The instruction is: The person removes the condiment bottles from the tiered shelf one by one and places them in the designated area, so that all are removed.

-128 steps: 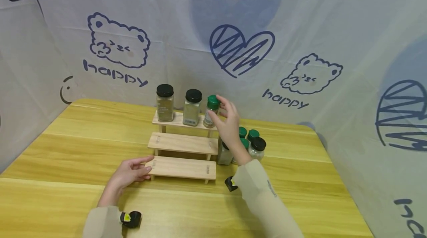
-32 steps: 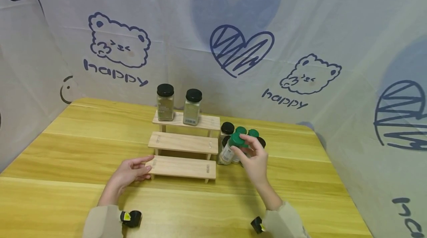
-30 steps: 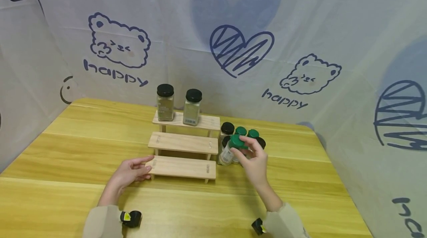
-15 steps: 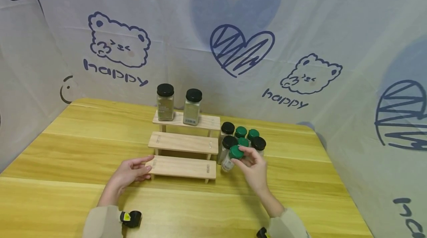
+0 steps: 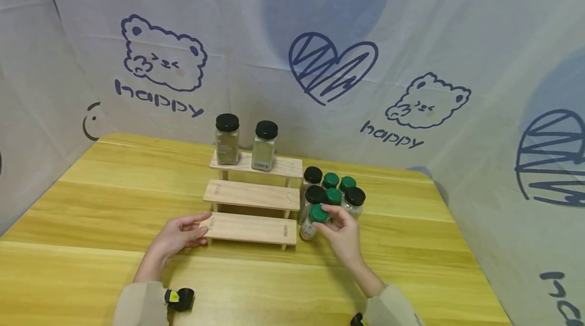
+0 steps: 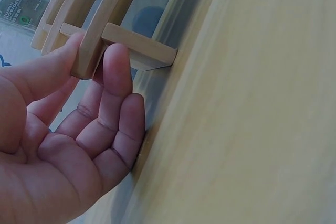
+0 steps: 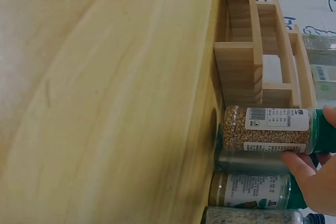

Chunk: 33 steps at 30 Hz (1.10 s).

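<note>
At the lower right of centre in the head view, the right grip [image 5: 344, 235] pinches the green cap [image 5: 318, 213] of a jar [image 7: 270, 126]. The jar body hangs clear of the fingers, down and left of the grip, label showing; whether its base touches the counter [image 5: 256, 290] I cannot tell. In the right wrist view the cap and fingers meet at the right edge, beside the wooden rack [image 5: 249, 228]. The left grip [image 5: 177, 237], lower left of centre, holds the left end of the rack's lowest step, thumb above, fingers underneath.
</note>
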Available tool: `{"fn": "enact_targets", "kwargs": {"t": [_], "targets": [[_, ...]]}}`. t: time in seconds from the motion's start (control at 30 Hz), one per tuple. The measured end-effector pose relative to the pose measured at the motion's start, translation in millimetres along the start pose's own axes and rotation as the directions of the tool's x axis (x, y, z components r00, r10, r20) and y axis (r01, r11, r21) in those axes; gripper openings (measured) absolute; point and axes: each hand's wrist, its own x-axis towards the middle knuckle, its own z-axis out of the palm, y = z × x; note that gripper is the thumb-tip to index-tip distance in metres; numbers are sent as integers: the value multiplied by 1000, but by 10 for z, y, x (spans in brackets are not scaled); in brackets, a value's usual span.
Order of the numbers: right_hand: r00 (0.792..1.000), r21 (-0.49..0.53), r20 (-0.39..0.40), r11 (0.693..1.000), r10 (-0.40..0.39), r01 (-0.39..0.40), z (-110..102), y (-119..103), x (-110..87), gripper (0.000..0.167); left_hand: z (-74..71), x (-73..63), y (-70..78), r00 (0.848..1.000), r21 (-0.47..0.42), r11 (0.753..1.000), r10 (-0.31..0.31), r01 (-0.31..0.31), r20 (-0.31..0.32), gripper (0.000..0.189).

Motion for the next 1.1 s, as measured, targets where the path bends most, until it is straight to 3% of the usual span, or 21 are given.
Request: {"fn": "enact_targets", "kwargs": {"t": [0.13,0.43,0.57,0.83,1.1], "targets": [[1000,-23,11,999,23,-23,13,-18,-11,31,6,2,9,1000,6,1000,0,0,0,48],[999,1,35,1000,11,-11,-8,255,-1,34,4,3,4,1000,6,1000,-2,2,-1,48],[999,-5,52,1000,-11,11,1,221,-4,34,3,5,1,1000,7,1000,-2,2,-1,48],[995,-74,76,996,62,-57,37,-53,-11,36,6,5,-4,1000,2,1000,0,0,1,48],[993,-83,119,997,11,-2,12,118,-41,48,7,-7,-1,1000,5,1000,9,-9,2,48]]}}
